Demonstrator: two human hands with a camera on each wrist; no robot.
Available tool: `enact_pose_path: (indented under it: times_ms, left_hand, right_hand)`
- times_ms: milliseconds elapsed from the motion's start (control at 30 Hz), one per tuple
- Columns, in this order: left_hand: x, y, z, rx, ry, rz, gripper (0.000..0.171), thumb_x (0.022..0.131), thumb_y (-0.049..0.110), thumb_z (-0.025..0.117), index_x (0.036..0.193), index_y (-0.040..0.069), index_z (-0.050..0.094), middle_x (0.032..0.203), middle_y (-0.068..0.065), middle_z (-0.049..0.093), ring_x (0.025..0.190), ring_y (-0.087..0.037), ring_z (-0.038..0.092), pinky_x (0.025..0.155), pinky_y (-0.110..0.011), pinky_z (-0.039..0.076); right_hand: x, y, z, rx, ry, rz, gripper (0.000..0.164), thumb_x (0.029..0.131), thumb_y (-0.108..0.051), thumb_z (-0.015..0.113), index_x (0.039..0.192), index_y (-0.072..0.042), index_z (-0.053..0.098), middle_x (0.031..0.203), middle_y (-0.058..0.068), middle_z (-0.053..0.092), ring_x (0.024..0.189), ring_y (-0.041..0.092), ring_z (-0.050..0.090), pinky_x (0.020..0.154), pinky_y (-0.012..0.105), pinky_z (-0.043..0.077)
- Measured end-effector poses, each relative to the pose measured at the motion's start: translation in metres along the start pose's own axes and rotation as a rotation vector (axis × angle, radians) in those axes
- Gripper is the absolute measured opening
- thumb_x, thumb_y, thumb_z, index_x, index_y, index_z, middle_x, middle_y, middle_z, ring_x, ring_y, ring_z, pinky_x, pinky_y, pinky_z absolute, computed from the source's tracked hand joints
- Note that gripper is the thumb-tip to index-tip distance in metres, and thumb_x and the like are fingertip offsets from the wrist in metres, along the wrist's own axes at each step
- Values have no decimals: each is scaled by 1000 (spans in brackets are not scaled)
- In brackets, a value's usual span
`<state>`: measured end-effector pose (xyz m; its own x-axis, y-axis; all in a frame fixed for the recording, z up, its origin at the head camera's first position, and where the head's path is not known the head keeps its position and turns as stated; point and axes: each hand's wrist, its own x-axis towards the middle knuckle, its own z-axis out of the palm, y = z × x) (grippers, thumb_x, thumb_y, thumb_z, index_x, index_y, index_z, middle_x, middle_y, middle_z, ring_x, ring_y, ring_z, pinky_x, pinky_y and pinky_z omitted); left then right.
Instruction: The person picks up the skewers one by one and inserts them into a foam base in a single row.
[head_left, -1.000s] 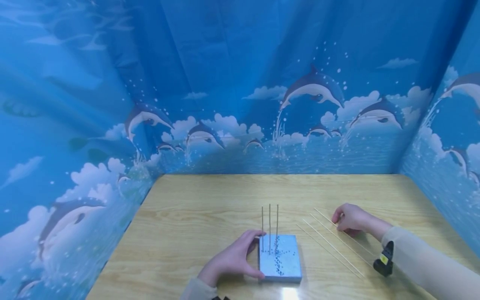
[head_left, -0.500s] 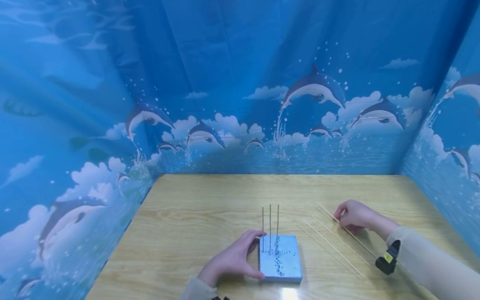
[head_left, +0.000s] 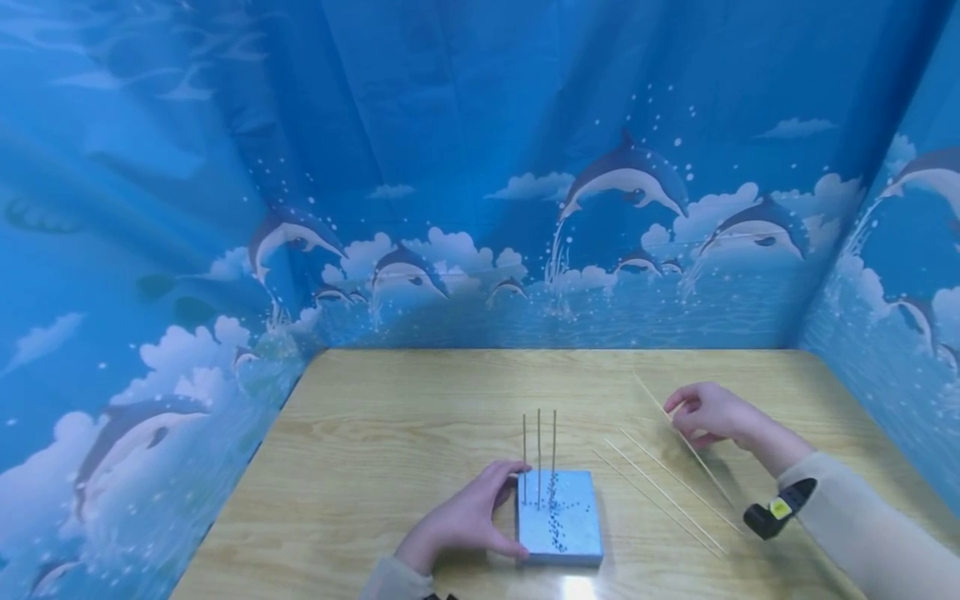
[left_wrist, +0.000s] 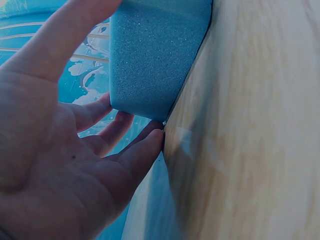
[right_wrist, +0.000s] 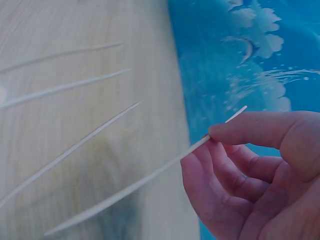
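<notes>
My left hand (head_left: 468, 517) grips the left side of a blue foam block (head_left: 577, 529), thumb at the near edge and fingers at the far corner. Three thin wooden sticks (head_left: 539, 450) stand upright in the block's upper left part, and dark specks dot its top. In the left wrist view the foam block (left_wrist: 155, 55) rests on the table, fingertips against its edge. To the right, my right hand (head_left: 712, 414) pinches another thin wooden stick (right_wrist: 150, 174) between thumb and fingers, tilted and lifted off the table, its tip beyond the fingers.
Three more wooden sticks (head_left: 666, 496) lie slanted side by side on the wood-grain table (head_left: 420, 400), between block and right hand. A blue dolphin-print curtain (head_left: 465, 167) closes off the back and both sides. A black camera (head_left: 772, 517) sits at the right wrist.
My right hand has taken up the rightmost stick from the table and raised it, moving slightly away from me. The left hand and block have stayed put.
</notes>
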<state>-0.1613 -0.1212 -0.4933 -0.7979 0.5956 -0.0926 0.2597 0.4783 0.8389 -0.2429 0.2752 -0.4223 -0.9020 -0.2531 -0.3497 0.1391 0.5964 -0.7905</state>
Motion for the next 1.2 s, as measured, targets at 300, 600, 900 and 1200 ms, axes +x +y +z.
enact_pose_path:
  times_ms: [300,600,900,1200]
  left_hand:
    - [-1,1,-1,-8,-1,4,109,60,35,92,150,14,34,151,-3,39,140,-22,42,120,-29,35]
    - [-1,3,-1,5,3,-10,109,60,35,92,150,14,34,150,-2,40,140,-21,42,120,-29,35]
    - [1,3,-1,7,1,-18,108,59,35,92,149,17,35,151,-2,40,140,-21,42,120,-30,35]
    - [0,3,-2,3,-3,3,109,60,36,92,149,15,34,152,-4,39,141,-24,42,120,-32,35]
  right_hand:
    - [-10,-26,-1,102,0,-88,38,92,-6,62,123,12,49,97,10,62,87,20,65,80,41,65]
    - [-21,-44,9,201,54,-151,33,92,-3,62,120,10,49,97,6,62,86,13,65,82,38,64]
    - [-37,-54,16,326,136,-282,15,91,2,61,101,-9,59,91,-2,64,84,11,66,79,31,65]
    - [-53,-66,39,442,187,-450,17,88,9,63,95,-7,61,86,-1,68,81,13,69,74,31,65]
